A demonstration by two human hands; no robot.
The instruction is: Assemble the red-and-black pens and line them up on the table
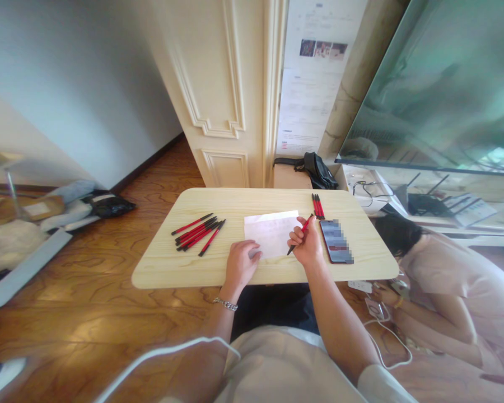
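Observation:
My right hand (306,244) grips a red and black pen (301,232), its tip pointing down at the near right corner of a white sheet of paper (270,230). My left hand (241,263) rests on the sheet's near left corner with its fingers curled down on it. The sheet lies in the middle of a light wooden table (185,268). A loose pile of several red and black pens (198,231) lies to the left of the sheet. Three more such pens (317,205) lie side by side at the far right, beyond my right hand.
A phone (336,240) lies flat just right of my right hand. Another person (437,285) crouches on the floor at the right, beside a white power strip (360,286) and cables. A black bag (317,169) sits behind the table. Clutter lies on the wooden floor at left.

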